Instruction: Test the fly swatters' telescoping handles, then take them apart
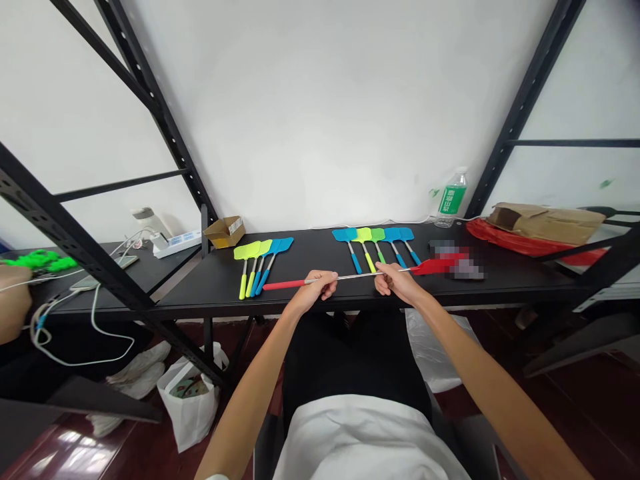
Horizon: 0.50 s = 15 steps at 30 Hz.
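A red fly swatter [285,285] with a long thin metal shaft lies crosswise in both my hands, just above the front of the black table. My left hand [320,285] is closed around the shaft by the red handle. Closer to the red head, my right hand [394,280] pinches the same shaft. The swatter's head is partly hidden by a blurred patch at the right. Several yellow and blue fly swatters [257,257] lie side by side left of my hands. Behind my right hand is another row of blue, yellow and green fly swatters [370,237].
A small cardboard box [225,232] stands at the back left, near a white power strip [177,243]. A water bottle [453,198] stands at the back right beside flattened cardboard [545,223] on red plastic. Black shelf posts [173,133] frame the table. A person's arm [14,300] shows far left.
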{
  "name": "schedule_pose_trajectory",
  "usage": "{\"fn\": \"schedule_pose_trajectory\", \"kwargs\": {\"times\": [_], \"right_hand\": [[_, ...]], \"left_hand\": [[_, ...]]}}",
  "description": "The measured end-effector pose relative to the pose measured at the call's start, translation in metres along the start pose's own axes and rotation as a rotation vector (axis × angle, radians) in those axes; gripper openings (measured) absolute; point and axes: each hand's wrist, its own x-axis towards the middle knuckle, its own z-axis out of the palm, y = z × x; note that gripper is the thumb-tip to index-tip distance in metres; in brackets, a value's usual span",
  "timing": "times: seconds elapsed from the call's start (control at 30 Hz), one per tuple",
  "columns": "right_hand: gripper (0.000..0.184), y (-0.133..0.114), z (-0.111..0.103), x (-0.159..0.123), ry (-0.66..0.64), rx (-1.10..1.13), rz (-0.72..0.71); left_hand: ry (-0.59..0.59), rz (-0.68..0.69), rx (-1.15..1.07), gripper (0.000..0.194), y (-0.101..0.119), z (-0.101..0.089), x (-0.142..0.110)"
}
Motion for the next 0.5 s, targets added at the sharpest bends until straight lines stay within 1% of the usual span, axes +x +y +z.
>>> {"fn": "schedule_pose_trajectory", "kwargs": {"times": [0.5], "right_hand": [[0.062,0.0018,-0.0019,0.0005,-0.001,0.003,-0.006]], "left_hand": [[0.007,-0.004,-0.008,0.045,-0.0013,-0.0005,0.0005]]}}
